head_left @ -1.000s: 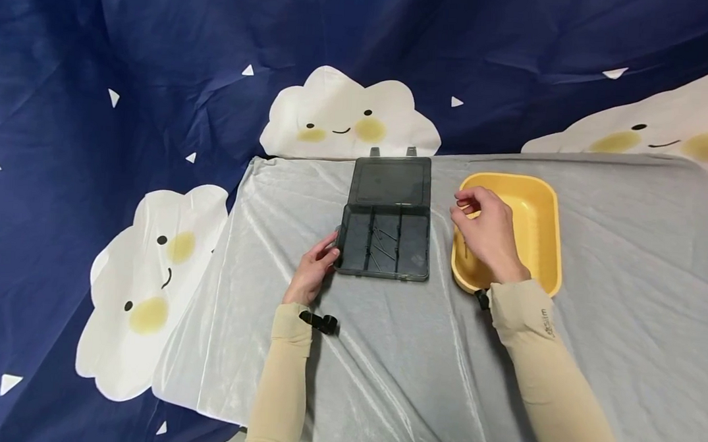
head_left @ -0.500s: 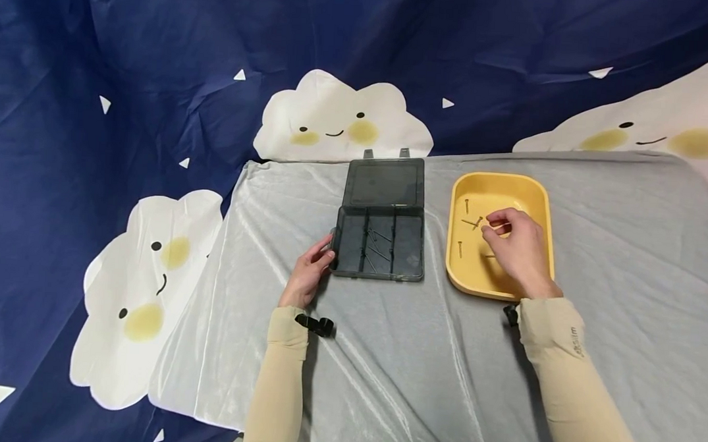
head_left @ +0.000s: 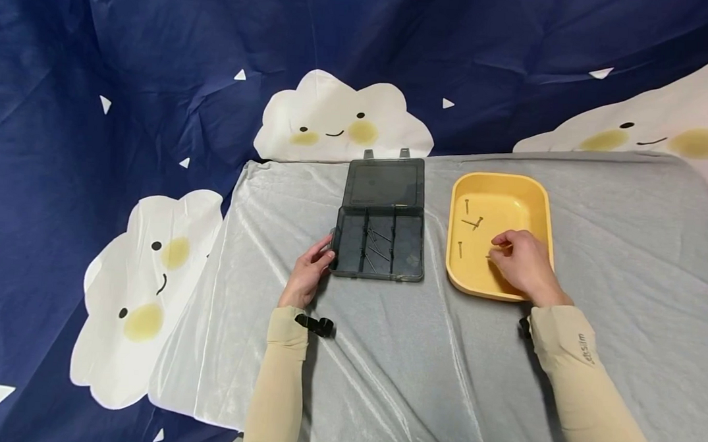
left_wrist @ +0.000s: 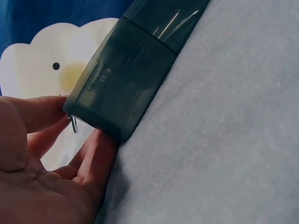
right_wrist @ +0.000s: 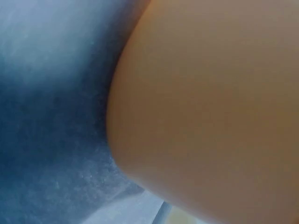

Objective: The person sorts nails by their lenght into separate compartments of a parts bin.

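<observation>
One case (head_left: pixel 410 240) and one yellow tray (head_left: pixel 496 290) stood on the bench (head_left: pixel 401 355), which was covered in grey cloth. The case lay directly to the right of the left hand (head_left: pixel 309 272), with its lid (head_left: pixel 385 183) swung back on the side away from the person; two latches (head_left: pixel 405 153) projected from the lid's far edge. Two dividers formed three compartments, and at least three case screws (head_left: pixel 379 250) lay at angles in the middle one. The tray stood beneath and around the right hand (head_left: pixel 527 265). Four tray screws (head_left: pixel 460 249) lay to the left of that hand: two single, two touching or crossing. The tip of a fifth screw (head_left: pixel 488 256) showed at the right fingertips. The left hand held the case by its left end, with digits at the upper edge and others against the lower part of the wall. The left forearm reached forward, nearly straight. The right forearm angled inward from the right, its hand lowered into the tray with fingers bent and thumb and forefinger closely spaced; whether they gripped the fifth screw could not be determined. Each wrist carried one black mount (head_left: pixel 314 325).
</observation>
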`<control>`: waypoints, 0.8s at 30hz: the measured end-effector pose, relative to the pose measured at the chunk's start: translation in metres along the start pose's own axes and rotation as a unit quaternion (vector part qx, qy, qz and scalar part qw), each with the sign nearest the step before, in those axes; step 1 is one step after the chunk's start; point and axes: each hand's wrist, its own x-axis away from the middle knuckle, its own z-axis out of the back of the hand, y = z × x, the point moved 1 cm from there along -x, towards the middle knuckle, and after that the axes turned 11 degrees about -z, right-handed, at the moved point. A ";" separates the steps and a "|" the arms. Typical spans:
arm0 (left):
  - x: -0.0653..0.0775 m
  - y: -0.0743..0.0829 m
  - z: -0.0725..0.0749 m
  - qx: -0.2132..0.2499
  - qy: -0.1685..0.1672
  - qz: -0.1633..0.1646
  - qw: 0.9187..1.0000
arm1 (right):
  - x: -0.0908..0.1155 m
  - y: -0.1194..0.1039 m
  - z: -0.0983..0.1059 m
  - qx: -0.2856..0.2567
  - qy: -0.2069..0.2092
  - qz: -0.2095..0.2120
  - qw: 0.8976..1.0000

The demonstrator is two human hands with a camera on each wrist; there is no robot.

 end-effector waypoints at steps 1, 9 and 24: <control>0.000 0.000 0.000 -0.001 0.000 0.000 1.000 | 0.000 0.001 -0.001 0.006 -0.004 0.001 1.000; -0.001 -0.001 0.000 0.002 -0.003 -0.002 1.000 | -0.003 0.006 -0.005 0.059 -0.039 0.018 0.997; -0.001 -0.002 0.001 0.001 0.000 -0.003 1.000 | -0.001 0.005 -0.015 0.128 -0.045 0.023 0.990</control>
